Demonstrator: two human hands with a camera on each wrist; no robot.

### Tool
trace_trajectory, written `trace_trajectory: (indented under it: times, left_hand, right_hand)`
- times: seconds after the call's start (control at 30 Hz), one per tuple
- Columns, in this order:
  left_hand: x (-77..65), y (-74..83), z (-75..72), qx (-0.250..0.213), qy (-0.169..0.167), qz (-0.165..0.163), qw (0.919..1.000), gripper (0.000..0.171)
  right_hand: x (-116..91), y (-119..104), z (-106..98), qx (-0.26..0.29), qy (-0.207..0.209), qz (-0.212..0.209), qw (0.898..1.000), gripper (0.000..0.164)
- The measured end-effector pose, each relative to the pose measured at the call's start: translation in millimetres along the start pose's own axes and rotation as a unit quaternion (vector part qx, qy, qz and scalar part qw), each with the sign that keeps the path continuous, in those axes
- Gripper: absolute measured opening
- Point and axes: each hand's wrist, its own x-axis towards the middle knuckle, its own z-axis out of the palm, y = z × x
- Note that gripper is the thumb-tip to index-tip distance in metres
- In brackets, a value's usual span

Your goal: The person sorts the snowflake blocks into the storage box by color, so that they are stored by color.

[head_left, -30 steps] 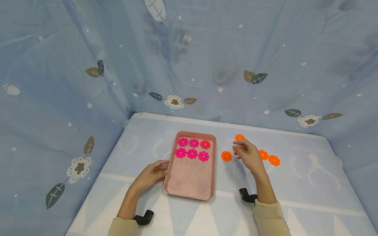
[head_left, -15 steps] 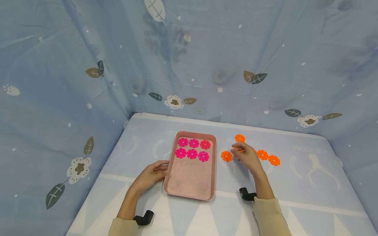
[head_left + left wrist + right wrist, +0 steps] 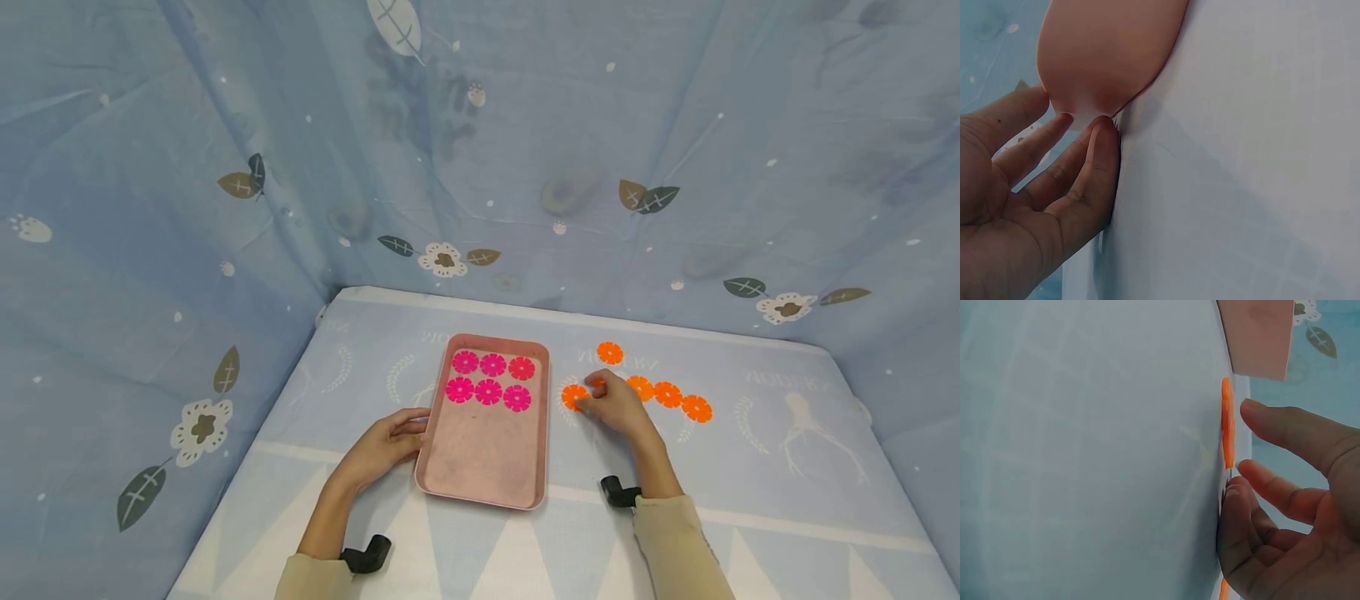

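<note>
My left hand (image 3: 381, 450) lies at the left side of a pink tray (image 3: 480, 454), its fairly straight fingers touching the tray wall, as the left wrist view also shows. Inside the tray's far half sit notched pink discs (image 3: 488, 391) in two rows of three. To the right of the tray, my right hand (image 3: 618, 406) reaches over an orange notched disc (image 3: 573, 395). Its thumb and index finger are spread apart near that disc (image 3: 1228, 422) in the right wrist view, the other fingers bent low at the table. Part of another orange disc (image 3: 598, 383) shows beneath the hand.
Several more orange discs lie right of the tray: one farther back (image 3: 610, 353), and a row with a disc (image 3: 667, 394) and another (image 3: 697, 408) beyond my right hand. A patterned cloth covers the table (image 3: 787, 492). Blue curtains (image 3: 525, 150) hang behind and at the sides.
My right hand has moved left and slightly toward me, from above the middle orange discs to the one nearest the tray. The left hand, tray and pink discs have stayed put.
</note>
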Motion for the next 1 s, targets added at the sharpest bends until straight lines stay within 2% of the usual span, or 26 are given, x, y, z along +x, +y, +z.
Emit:
trace_trajectory:
  times: [0.2, 0.43, 0.7, 1.0]
  left_hand:
    - [1.1, -1.3, 0.3, -0.001, 0.005, -0.001, 1.0000, 0.047]
    - [0.1, 0.6, -0.6, 0.004, 0.000, 0.001, 1.0000, 0.048]
    - [-2.6, 4.6, 0.3, -0.005, -0.002, -0.001, 1.0000, 0.049]
    - [-1.6, 2.5, -0.2, -0.004, -0.004, 0.000, 1.0000, 0.049]
  right_hand:
    - [0.7, 0.4, 2.6, -0.029, 0.006, -0.027, 0.999, 0.044]
    - [1.3, -1.4, 5.7, -0.054, 0.010, -0.035, 0.998, 0.040]
    - [1.8, -3.7, 5.2, -0.032, 0.005, -0.008, 0.999, 0.039]
    - [-0.4, 0.7, 3.0, 0.004, 0.008, 0.000, 1.000, 0.029]
